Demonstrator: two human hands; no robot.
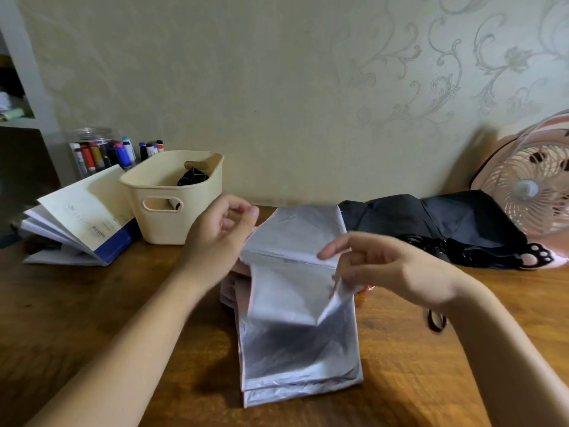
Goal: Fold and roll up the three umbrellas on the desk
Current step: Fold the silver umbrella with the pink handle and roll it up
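Centrally, a silvery-grey umbrella canopy with a pale pink underside [295,328] lies flattened in long pleats on the brown wooden desk [92,318], running from the front edge toward the wall. The person's left hand [218,232] is curled at the canopy's left upper edge, fingers bent and thumb pressed toward them; it appears to pinch the fabric, though the blur leaves the contact unclear. The right hand [378,266] closes on a raised fold at the canopy's right side, with the fabric creased below the fingers and the index finger stretched over the fold line.

Behind the silver canopy, to the right, a dark navy umbrella [431,220] lies loosely collapsed on the desk, against a pink desk fan with a round grille [529,186]. A small dark hair tie [435,320] lies on the wood just past the right wrist.

On the left, a cream plastic basket with cut-out handles [175,195] holds a dark item. Beside it sits an open white-paged book with a blue cover [83,217], and behind that a clear jar of marker pens [95,152].
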